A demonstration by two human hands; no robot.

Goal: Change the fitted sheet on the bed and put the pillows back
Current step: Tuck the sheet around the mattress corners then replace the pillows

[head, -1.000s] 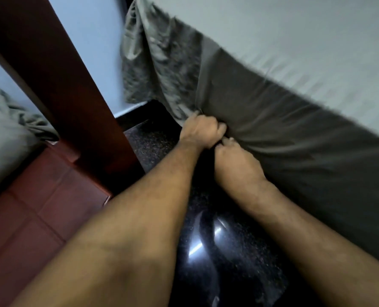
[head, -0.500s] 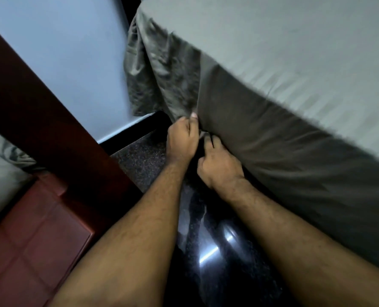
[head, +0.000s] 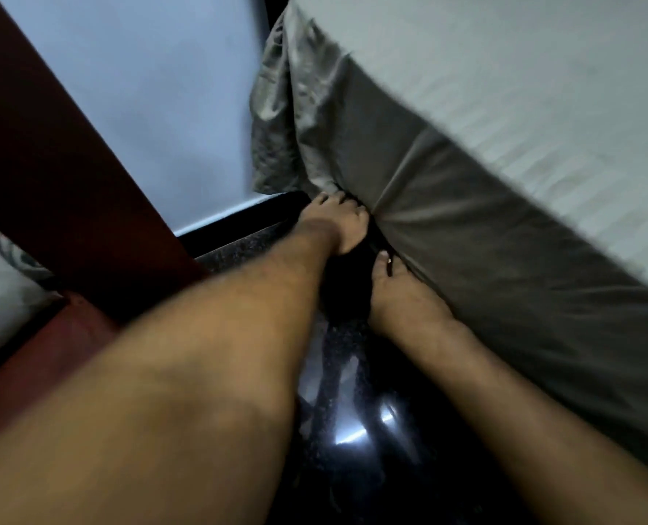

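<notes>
Two bare forearms reach forward over a glossy black speckled floor (head: 352, 430) toward the lower edge of a bed. The right hand (head: 402, 297) lies against the side of the mattress, its fingers (head: 385, 261) pushed in under the hem of the grey fitted sheet (head: 485, 236); how far they curl, and whether they grip cloth, cannot be told. Just beyond it the left hand (head: 337, 225) has its fingers (head: 347, 206) curled around a bunch of the same sheet at the bottom of the mattress's corner, where the fabric gathers in loose wrinkled folds. The sheet lies smooth across the top of the mattress and down its side. To the left stand a dark red wooden post (head: 68, 176) and a pale blue wall (head: 155, 89)
</notes>
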